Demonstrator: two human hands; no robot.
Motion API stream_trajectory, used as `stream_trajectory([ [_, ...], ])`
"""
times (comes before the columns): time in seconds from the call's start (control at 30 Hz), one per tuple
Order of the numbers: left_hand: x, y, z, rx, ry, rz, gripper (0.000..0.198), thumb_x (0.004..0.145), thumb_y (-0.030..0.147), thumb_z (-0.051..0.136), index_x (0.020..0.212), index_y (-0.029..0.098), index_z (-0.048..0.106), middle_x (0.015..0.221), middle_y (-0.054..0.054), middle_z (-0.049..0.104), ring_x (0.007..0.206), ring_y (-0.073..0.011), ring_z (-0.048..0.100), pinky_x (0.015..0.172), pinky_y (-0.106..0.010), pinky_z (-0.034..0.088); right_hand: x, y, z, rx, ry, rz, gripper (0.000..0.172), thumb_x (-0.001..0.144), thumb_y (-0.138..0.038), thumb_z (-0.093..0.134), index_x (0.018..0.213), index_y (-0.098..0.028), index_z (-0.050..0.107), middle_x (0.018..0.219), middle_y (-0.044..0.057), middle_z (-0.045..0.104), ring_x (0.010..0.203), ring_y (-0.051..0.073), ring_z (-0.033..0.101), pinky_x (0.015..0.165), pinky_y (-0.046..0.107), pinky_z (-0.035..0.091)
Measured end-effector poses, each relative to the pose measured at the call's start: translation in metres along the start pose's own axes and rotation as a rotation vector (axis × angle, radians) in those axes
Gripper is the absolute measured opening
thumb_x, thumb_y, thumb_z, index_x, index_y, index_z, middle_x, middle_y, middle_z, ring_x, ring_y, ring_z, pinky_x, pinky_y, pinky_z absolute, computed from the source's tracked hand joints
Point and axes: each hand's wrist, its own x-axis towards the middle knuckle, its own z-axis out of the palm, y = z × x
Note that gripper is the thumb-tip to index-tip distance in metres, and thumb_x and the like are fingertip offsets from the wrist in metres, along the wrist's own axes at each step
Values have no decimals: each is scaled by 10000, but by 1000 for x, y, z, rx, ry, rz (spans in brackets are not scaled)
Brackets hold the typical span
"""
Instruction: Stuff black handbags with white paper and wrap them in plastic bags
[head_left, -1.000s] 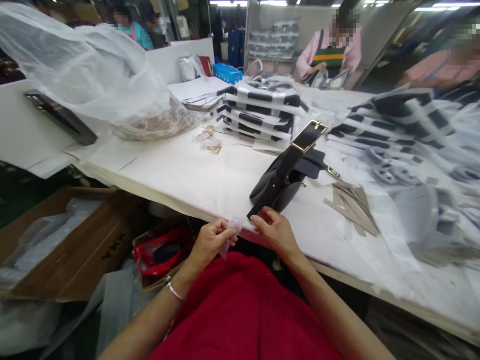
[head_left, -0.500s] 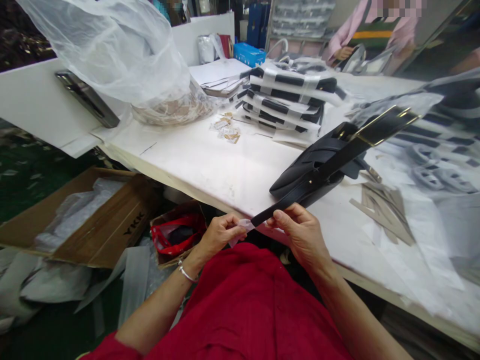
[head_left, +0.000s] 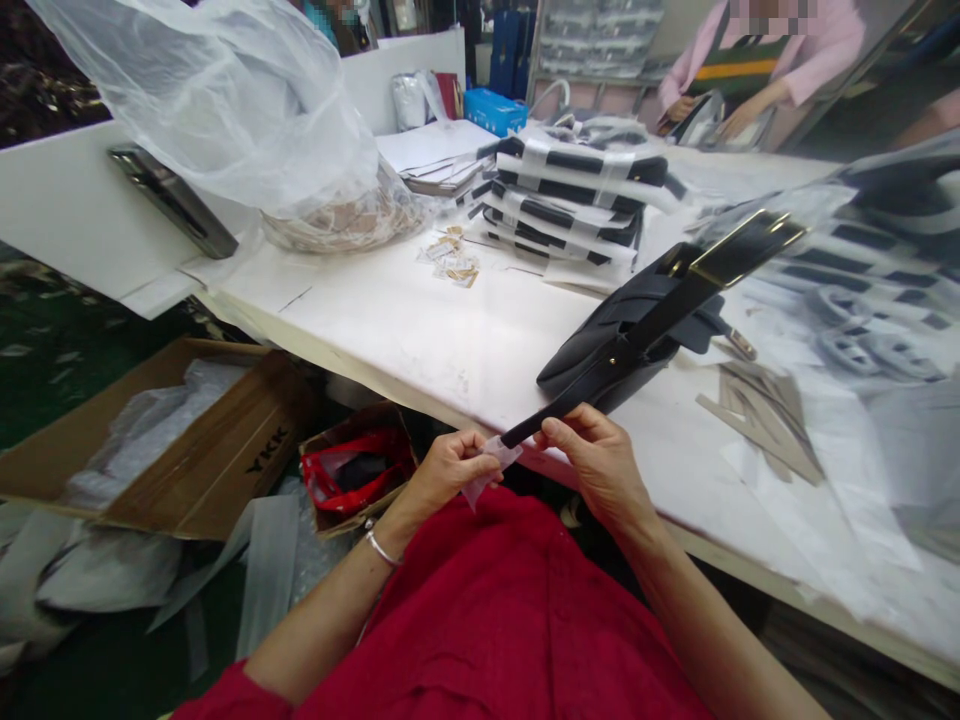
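Note:
A black bag (head_left: 600, 345) rests on the white table, its black strap (head_left: 664, 315) with gold-coloured buckle hardware (head_left: 739, 250) rising to the right. The strap's narrow end reaches past the table's front edge. My right hand (head_left: 600, 465) pinches the strap near that end between thumb and fingers. Just left of it, my left hand (head_left: 454, 465) pinches a thin translucent wrapping piece (head_left: 499, 455), which lies around the strap's tip. A loose part of the piece hangs below my left fingers.
Wrapped black-and-white bundles (head_left: 577, 195) are stacked behind the bag. Grey-beige flat pieces (head_left: 765, 415) lie right. A large plastic bag (head_left: 300, 130) stands back left, near a dark metallic object (head_left: 176, 200). Below left are a cardboard box (head_left: 202, 470) and a red bag (head_left: 360, 475). A person (head_left: 750, 70) works opposite.
The translucent piece now covers the strap's tip and spreads wider below my left hand. The strap's buckle end has shifted slightly left. The person opposite has moved a hand onto an item.

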Motion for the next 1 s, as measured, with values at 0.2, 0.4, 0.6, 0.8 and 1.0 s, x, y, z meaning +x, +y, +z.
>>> stream_trajectory([
  [0.2,0,-1,1,21,-17,14,266,742,378,735,771,150,599,697,-36,729,594,-143,666,561,-227,491,1,0,-1,-49,25,8,256,763,-431,739,794,-180,698,705,14,684,669,156,620,633,275,517],
  [0.4,-3,5,3,9,-37,9,248,719,348,739,727,157,581,669,-21,715,587,-144,660,556,-229,486,3,3,-1,-91,54,-24,238,759,-426,735,772,-191,701,711,9,680,690,163,618,657,278,509],
  [0.6,-3,-1,0,26,-69,14,259,738,369,739,759,148,605,694,-32,725,600,-145,662,555,-229,487,4,2,-1,-125,41,-33,245,760,-434,722,750,-191,698,705,11,677,684,165,613,646,277,502],
  [0.8,1,-2,1,-26,-42,24,300,717,395,763,752,146,600,671,-30,716,573,-143,660,559,-233,502,4,4,-2,-101,45,1,248,745,-436,738,763,-191,705,708,9,679,695,168,616,658,279,497],
  [1.0,4,5,7,-44,17,62,367,706,459,774,828,149,619,747,-45,740,645,-174,696,628,-273,546,5,3,-2,-126,30,9,277,752,-460,723,754,-184,694,719,12,675,684,162,594,634,268,473],
])
